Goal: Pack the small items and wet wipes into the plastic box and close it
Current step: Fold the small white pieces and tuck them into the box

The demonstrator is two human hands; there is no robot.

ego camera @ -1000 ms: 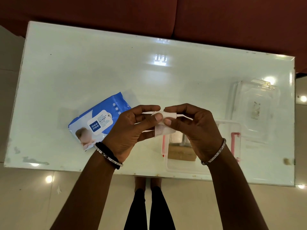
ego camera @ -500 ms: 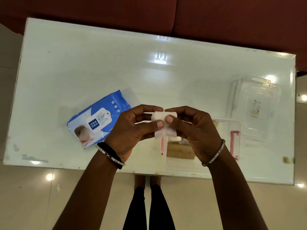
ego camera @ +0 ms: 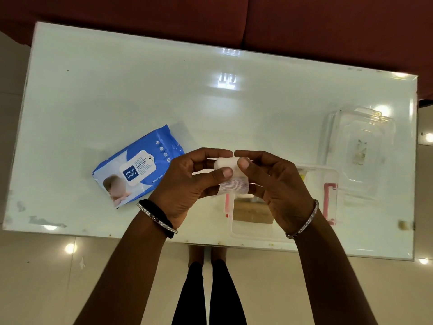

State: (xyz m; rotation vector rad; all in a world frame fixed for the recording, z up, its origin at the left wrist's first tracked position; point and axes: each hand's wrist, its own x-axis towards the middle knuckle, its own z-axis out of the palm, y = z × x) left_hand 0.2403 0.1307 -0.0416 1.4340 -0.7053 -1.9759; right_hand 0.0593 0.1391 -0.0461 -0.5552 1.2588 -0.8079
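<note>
Both hands hold a small white gauze roll (ego camera: 230, 179) above the table's near edge, with a loose end hanging below it. My left hand (ego camera: 187, 181) pinches its left side with thumb and fingers. My right hand (ego camera: 274, 181) pinches its right side. Under my right hand sits the clear plastic box (ego camera: 257, 233) with pink latches, open, with a brown item (ego camera: 251, 213) inside. The blue and white wet wipes pack (ego camera: 138, 165) lies flat on the table, left of my left hand. The clear lid (ego camera: 358, 151) rests apart, to the box's far right.
The white glass table (ego camera: 164, 90) spans the view, with a dark red sofa (ego camera: 234, 19) behind it. My legs (ego camera: 210, 292) and the tiled floor show below the near edge. A small brownish speck (ego camera: 403, 225) lies near the right front corner.
The hands have turned the gauze roll between the fingers, and more of its loose end now hangs down. Both hands stay over the box.
</note>
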